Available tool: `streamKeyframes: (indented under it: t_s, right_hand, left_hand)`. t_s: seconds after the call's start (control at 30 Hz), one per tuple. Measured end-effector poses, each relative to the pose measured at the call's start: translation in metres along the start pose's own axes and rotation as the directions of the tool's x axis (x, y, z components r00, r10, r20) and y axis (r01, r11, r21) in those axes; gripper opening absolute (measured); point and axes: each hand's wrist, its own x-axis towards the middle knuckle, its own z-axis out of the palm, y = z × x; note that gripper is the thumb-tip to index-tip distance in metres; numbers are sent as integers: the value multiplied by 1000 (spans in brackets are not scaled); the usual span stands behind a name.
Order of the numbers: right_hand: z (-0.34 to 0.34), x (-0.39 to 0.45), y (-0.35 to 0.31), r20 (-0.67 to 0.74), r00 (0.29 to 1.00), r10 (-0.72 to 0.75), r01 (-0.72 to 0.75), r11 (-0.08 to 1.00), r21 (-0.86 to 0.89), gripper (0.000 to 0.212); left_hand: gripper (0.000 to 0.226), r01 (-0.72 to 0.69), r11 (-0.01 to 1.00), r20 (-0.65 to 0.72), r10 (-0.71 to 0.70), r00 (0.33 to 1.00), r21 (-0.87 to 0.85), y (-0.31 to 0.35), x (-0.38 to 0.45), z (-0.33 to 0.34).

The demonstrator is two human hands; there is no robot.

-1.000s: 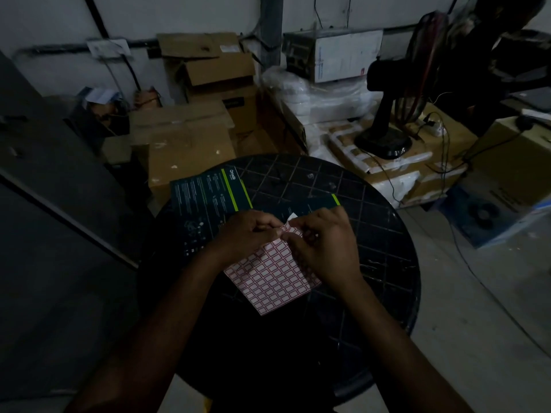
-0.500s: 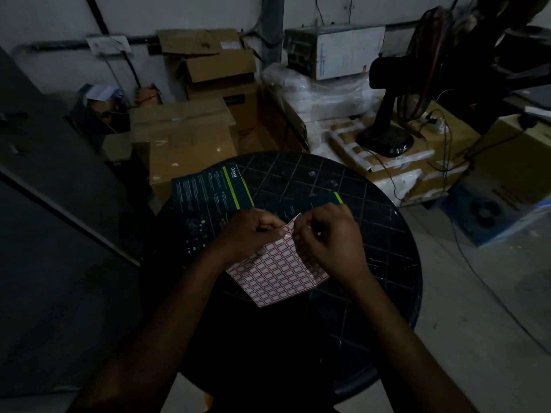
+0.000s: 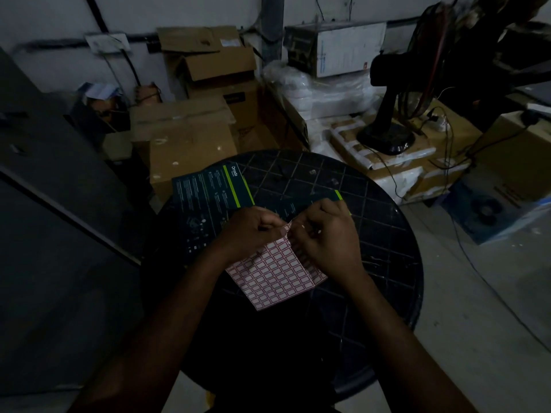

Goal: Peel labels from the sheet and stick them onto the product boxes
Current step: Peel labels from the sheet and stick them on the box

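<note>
A sheet of small red-bordered white labels point(image 3: 275, 271) is held over the round black table point(image 3: 384, 263). My left hand point(image 3: 253, 231) pinches the sheet's top left edge. My right hand point(image 3: 329, 234) pinches at the sheet's top corner, fingertips closed where the two hands meet. Whether a single label is lifted there is too small to tell. A dark flat product box with a green stripe point(image 3: 208, 192) lies on the table behind my left hand. A second dark box with a green edge point(image 3: 301, 204) lies partly hidden behind both hands.
Cardboard cartons point(image 3: 185, 138) stand on the floor behind the table. A black pedestal fan point(image 3: 396, 114) sits on taped cartons at the back right, with cables trailing. A dark panel point(image 3: 44, 204) fills the left side. Grey floor point(image 3: 477, 308) lies to the right.
The label sheet has rotated slightly and lifted a little in my hands. Both hands stay together at its top corner, fingers working at the edge.
</note>
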Motion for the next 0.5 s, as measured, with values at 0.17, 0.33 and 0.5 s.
streamKeyframes:
  t_s: [0.17, 0.33, 0.5]
  right_hand:
    - [-2, 1, 3, 120, 988, 96, -114, 981, 156, 13]
    - [-3, 2, 5, 171, 972, 160, -198, 951, 236, 18]
    - [-3, 4, 7, 169, 943, 288, -333, 843, 423, 16]
  left_hand:
    - [12, -16, 1000, 15, 16, 1000, 10, 3, -1, -1]
    - [12, -19, 1000, 24, 19, 1000, 22, 4, -1, -1]
    - [12, -41, 999, 30, 41, 999, 10, 1, 0, -2]
